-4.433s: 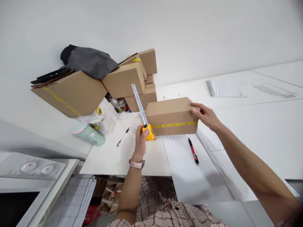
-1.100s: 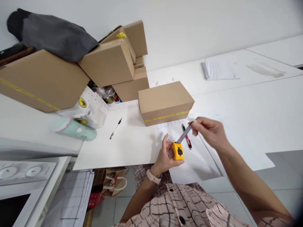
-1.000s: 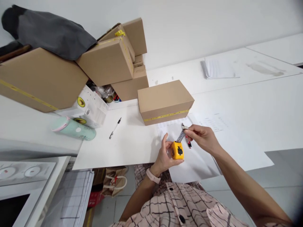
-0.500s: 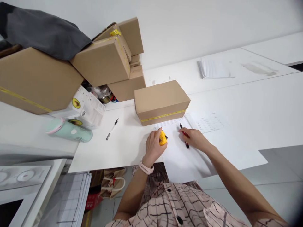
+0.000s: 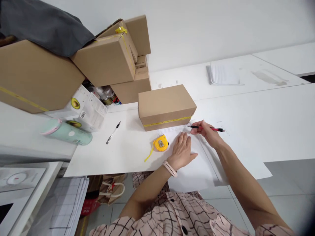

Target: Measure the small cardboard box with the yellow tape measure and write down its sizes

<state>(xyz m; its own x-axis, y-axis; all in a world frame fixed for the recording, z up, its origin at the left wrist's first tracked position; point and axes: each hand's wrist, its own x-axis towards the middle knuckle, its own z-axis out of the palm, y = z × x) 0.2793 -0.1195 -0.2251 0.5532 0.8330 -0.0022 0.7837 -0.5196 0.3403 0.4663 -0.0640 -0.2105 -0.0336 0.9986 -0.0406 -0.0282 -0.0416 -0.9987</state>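
Observation:
My left hand (image 5: 182, 149) lies flat on a white paper sheet (image 5: 187, 177), its fingers stretched out. In my right hand (image 5: 208, 134) is a red and black pen (image 5: 214, 128), its tip pointing left over the top of the sheet. Whether the tip touches the paper I cannot tell. A yellow tape measure (image 5: 161, 143) rests on the table left of my left hand, a short piece of its tape sticking out. Just beyond the sheet stands a closed cardboard box (image 5: 167, 101) with yellow tape along its side.
A second pen (image 5: 113, 132) lies left of the box. Further left are a mint-green bottle (image 5: 66, 131), a white avocado-print carton (image 5: 91, 109) and stacked cardboard boxes (image 5: 105, 62). A stack of papers (image 5: 223, 73) sits at the back right of the white table (image 5: 246, 131).
My left hand has let go of the tape measure and moved right onto the paper. My right hand has picked the pen up off the sheet into a tilted hold.

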